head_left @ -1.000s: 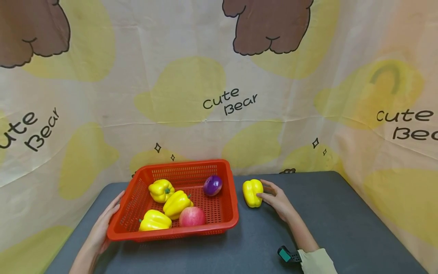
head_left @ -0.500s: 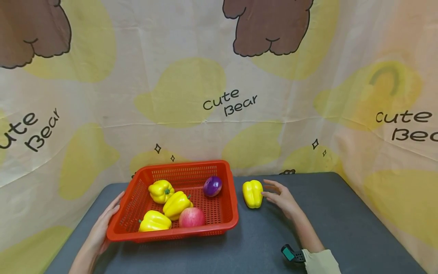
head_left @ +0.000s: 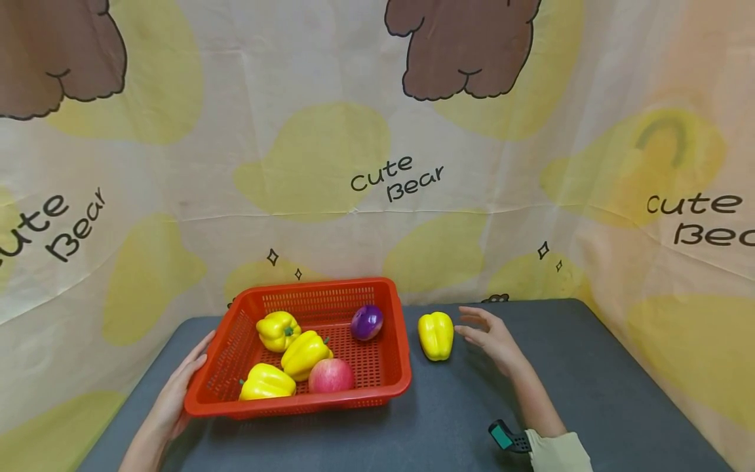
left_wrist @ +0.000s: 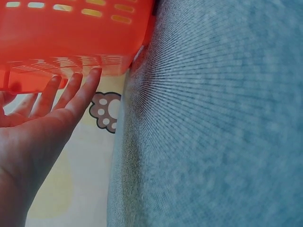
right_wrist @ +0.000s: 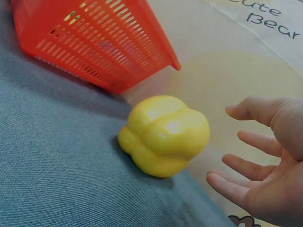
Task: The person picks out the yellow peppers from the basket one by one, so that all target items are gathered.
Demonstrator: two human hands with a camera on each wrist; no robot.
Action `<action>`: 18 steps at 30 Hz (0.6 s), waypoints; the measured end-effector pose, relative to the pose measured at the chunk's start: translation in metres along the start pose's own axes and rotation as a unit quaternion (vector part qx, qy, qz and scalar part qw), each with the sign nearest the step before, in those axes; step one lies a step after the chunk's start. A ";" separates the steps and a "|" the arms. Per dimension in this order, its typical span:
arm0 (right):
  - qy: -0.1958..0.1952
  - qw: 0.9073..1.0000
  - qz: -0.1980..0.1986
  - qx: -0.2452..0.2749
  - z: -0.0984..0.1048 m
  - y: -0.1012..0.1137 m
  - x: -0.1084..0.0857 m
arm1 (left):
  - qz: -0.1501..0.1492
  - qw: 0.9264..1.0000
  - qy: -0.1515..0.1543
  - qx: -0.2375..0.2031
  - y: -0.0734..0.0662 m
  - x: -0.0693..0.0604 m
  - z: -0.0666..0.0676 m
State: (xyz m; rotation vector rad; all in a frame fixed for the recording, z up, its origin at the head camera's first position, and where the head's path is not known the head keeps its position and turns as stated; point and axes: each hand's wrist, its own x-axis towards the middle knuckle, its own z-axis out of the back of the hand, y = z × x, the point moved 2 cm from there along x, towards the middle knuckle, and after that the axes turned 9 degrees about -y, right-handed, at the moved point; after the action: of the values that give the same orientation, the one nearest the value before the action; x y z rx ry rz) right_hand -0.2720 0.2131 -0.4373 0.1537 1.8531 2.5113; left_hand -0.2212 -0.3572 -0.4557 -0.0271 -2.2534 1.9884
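Note:
A red plastic basket (head_left: 307, 401) holds several yellow bell peppers (head_left: 306, 354), an apple (head_left: 331, 375) and a purple eggplant-coloured round vegetable (head_left: 367, 322). My left hand (head_left: 177, 387) lies along the basket's left side; its fingers (left_wrist: 85, 92) stretch out and touch the wall in the left wrist view. Outside the basket, on its right, one more yellow bell pepper (head_left: 436, 336) rests on the table. My right hand (head_left: 492, 341) stands just right of that pepper, fingers (right_wrist: 241, 168) spread and holding nothing. A gap shows between the fingertips and the pepper (right_wrist: 163, 135).
The dark grey-blue cloth-covered table (head_left: 590, 380) carries everything. Behind it hangs a printed curtain (head_left: 330, 249) with bears and lettering, close to the table's far edge. A black wrist strap with a green patch (head_left: 508, 438) sits at the right wrist.
My right hand has let go of the bell pepper and drawn back a little to the right. The pepper stays on the table. My left hand has kept its place at the basket.

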 end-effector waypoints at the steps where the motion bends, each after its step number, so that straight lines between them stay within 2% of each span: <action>1: -0.001 1.000 0.001 -0.002 0.000 0.002 0.000 | 0.001 1.000 -0.002 0.001 0.000 0.000 0.000; 18: -0.014 1.000 0.010 -0.015 0.007 0.020 -0.005 | 0.002 1.000 -0.013 0.014 0.001 0.000 0.000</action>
State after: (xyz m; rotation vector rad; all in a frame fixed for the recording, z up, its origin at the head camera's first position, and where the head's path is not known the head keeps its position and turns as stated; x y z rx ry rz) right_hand -0.2653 0.2136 -0.4166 0.2061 1.8130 2.5337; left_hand -0.2215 -0.3574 -0.4567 -0.0032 -2.2426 2.0334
